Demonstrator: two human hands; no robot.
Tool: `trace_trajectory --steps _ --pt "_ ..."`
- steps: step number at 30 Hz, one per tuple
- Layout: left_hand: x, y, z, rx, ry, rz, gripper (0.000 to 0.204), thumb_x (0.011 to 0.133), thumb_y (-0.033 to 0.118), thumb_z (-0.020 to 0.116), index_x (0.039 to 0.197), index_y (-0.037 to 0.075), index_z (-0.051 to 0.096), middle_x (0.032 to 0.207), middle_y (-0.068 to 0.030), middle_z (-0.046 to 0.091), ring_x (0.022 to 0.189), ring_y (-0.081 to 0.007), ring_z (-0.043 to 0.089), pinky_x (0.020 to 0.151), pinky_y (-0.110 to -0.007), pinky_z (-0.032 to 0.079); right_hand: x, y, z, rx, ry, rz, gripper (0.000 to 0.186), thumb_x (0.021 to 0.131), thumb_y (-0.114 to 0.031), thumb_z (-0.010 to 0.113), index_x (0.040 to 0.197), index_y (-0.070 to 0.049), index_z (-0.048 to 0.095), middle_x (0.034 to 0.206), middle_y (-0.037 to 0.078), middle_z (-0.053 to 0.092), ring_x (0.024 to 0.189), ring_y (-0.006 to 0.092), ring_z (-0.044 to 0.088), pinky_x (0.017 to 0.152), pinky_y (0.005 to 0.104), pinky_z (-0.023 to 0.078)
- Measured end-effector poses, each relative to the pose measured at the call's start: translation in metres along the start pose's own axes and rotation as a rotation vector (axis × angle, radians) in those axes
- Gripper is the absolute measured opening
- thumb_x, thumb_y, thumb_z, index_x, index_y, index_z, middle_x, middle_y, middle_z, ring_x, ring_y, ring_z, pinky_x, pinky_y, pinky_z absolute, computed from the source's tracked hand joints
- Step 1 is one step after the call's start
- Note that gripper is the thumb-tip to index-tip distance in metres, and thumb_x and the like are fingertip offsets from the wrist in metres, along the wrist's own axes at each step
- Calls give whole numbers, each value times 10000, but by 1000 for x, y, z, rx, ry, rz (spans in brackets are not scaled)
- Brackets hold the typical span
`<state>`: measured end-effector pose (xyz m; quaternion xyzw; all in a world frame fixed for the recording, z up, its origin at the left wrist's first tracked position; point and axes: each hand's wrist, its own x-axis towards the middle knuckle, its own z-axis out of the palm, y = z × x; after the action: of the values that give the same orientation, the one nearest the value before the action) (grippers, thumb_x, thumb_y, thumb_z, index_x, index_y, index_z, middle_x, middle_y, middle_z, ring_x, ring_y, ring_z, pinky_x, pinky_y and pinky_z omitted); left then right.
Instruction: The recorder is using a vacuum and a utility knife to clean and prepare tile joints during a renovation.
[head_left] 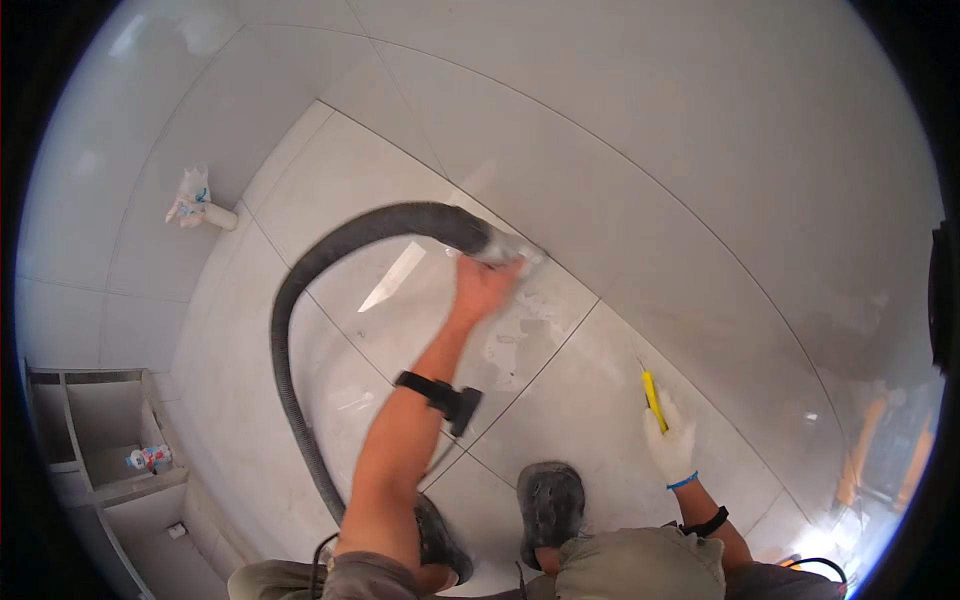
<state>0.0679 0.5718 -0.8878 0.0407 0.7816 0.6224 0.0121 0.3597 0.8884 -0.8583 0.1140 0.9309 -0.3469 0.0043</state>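
My left hand (pixel 484 288), bare and somewhat blurred, is closed round the pale end of a black corrugated vacuum hose (pixel 350 237). That hose end meets the seam where the tiled floor (pixel 430 330) joins the grey wall (pixel 640 220). Pale smears and wet-looking patches mark the tile just below it. Lower on the right, my right hand (pixel 668 444) wears a white glove with a blue cuff. It grips a yellow-handled tool (pixel 653 400) whose thin tip points toward the wall seam; the exact kind of tool cannot be made out.
From my left hand the hose bends left, then down beside my leg. My dark shoes (pixel 551 510) stand on the tiles. A white tube with a crumpled plastic bag (pixel 192 200) is by the left wall. Grey open compartments (pixel 125 490) fill the lower left, one holding a small package (pixel 150 458).
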Motion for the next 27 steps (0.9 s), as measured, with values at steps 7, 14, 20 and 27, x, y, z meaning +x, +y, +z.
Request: trace_trajectory --steps 7,14,20,27 --pt "101 -16 -100 -43 245 15 244 851 159 862 898 -18 702 852 -46 711 776 -131 615 726 -336 519 44 -81 4 41 -109 -48 489 954 -127 672 1441 -96 633 1235 246 693 1075 448 690 917 471 575" --pt "133 -32 -129 49 286 -31 219 850 116 843 977 -11 719 926 -37 718 840 -147 644 783 -340 522 177 -189 73 -308 -234 -186 472 1003 -255 601 1461 -144 576 1125 203 661 885 409 709 738 533 582" --pt "124 -28 -116 42 307 -5 223 842 123 839 980 -4 719 929 -44 726 841 -151 651 793 -339 527 231 -200 134 -535 -120 -364 424 986 -230 593 1402 -147 609 991 178 635 757 356 714 612 500 580" --pt "118 -38 -118 154 236 -27 192 862 101 836 972 -9 723 949 -57 740 830 -171 673 790 -353 541 210 -209 80 -629 -325 -232 441 959 -211 610 1395 -147 619 1007 176 637 757 363 714 639 504 584"
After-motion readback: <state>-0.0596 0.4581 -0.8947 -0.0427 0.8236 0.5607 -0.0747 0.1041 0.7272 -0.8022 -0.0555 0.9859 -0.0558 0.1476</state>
